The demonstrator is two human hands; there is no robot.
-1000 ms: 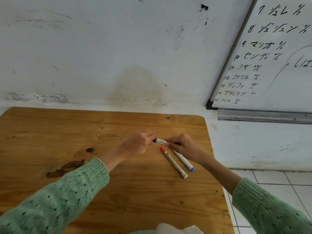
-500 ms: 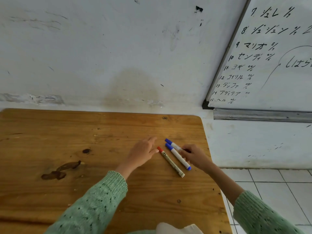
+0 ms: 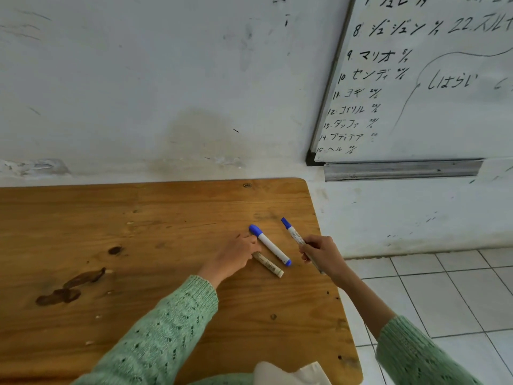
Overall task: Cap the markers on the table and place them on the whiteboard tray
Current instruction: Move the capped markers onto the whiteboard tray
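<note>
A white marker with a blue cap [image 3: 270,245] lies slantwise on the wooden table [image 3: 138,245]. Just left of it lies the red-capped marker [image 3: 268,265]; its cap end is hidden under my left hand [image 3: 236,255], whose fingers close on it while it rests on the table. My right hand [image 3: 320,254] grips a second blue-capped marker [image 3: 291,232] by its lower half, cap pointing up and away, lifted slightly above the table's right edge. The metal whiteboard tray [image 3: 402,170] runs along the wall, up and to the right of the table.
The whiteboard [image 3: 430,79] with black writing hangs above the tray. A white wall stands behind the table. White floor tiles [image 3: 444,295] lie beyond the table's right edge. A dark stain [image 3: 69,287] marks the table's left part. Something white [image 3: 288,375] sits at the near edge.
My right hand has lifted one blue-capped marker away to the right of the other two. My left hand has moved onto the red-capped marker's cap end.
</note>
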